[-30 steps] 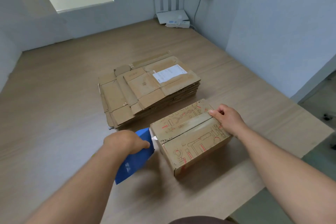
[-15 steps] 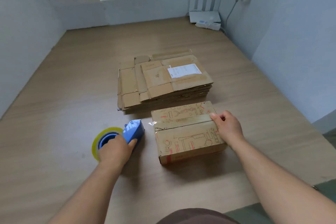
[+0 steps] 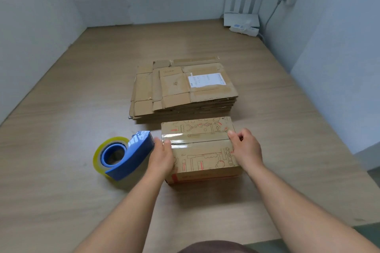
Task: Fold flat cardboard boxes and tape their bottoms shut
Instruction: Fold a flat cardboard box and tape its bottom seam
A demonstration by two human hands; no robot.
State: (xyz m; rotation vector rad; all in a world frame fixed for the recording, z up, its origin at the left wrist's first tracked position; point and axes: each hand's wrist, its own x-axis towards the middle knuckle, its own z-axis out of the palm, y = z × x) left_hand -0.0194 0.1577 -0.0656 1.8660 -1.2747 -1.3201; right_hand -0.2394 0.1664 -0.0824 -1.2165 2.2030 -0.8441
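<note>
left hand (image 3: 162, 157) — palm down, fingers flat | right hand (image 3: 245, 150) — fingers curled, thumb forward

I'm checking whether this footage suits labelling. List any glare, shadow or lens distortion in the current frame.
Head view: white glare on the clear tape strip across the printed brown cardboard box; a soft sheen on the pale wooden table; a faint shadow in front of the box. Head view again: wide-angle bowing of the grey walls near the edges.
</note>
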